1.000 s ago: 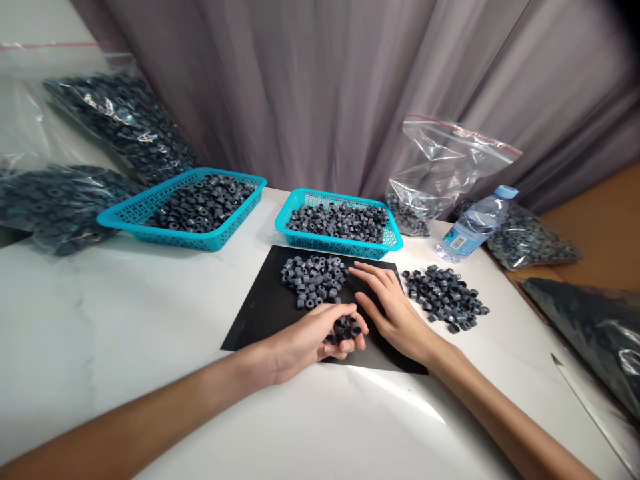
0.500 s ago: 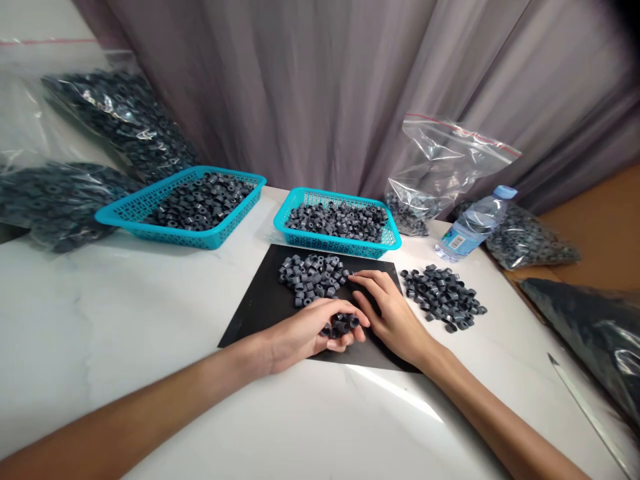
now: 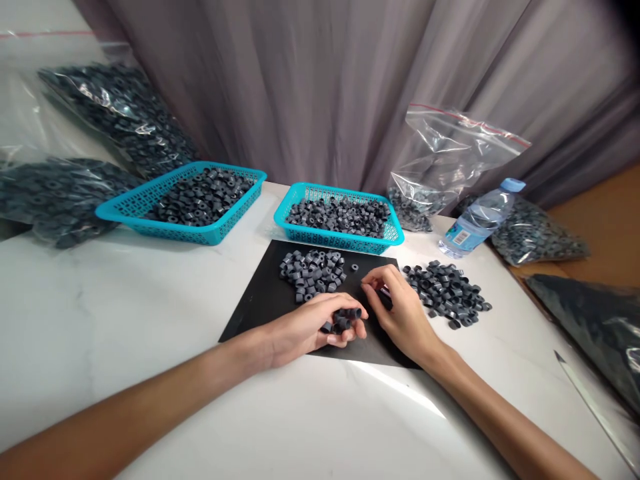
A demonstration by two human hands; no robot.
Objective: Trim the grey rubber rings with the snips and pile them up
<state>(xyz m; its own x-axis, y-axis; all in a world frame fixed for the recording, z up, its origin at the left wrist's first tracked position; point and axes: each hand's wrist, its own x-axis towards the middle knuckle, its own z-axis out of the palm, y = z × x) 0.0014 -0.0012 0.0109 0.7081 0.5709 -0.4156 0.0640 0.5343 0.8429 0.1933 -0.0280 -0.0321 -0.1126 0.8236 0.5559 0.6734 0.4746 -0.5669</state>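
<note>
My left hand [image 3: 320, 325] is cupped, palm turned to the right, around several small dark grey plastic rings [image 3: 342, 323]. Just right of it, above a black mat [image 3: 265, 293], my right hand [image 3: 397, 310] has thumb and forefinger drawn together. A glint shows behind its fingers, but what they hold, if anything, I cannot make out. Beyond my left hand lies a pile of grey rings [image 3: 313, 272] on the mat. A single ring [image 3: 355, 268] lies apart between that pile and my right hand.
Another heap of rings [image 3: 447, 293] lies right of the mat. Behind stand a left blue basket [image 3: 200, 233] and a middle blue basket [image 3: 330, 240], both holding rings. A water bottle [image 3: 483, 220], a zip bag [image 3: 450, 153] and a pointed white strip [image 3: 590, 407] are at right; filled bags [image 3: 120, 113] at left.
My right hand has pulled back to the right from the pile, its fingers now curled together. A lone ring now shows apart from the pile. My left hand still cups its rings.
</note>
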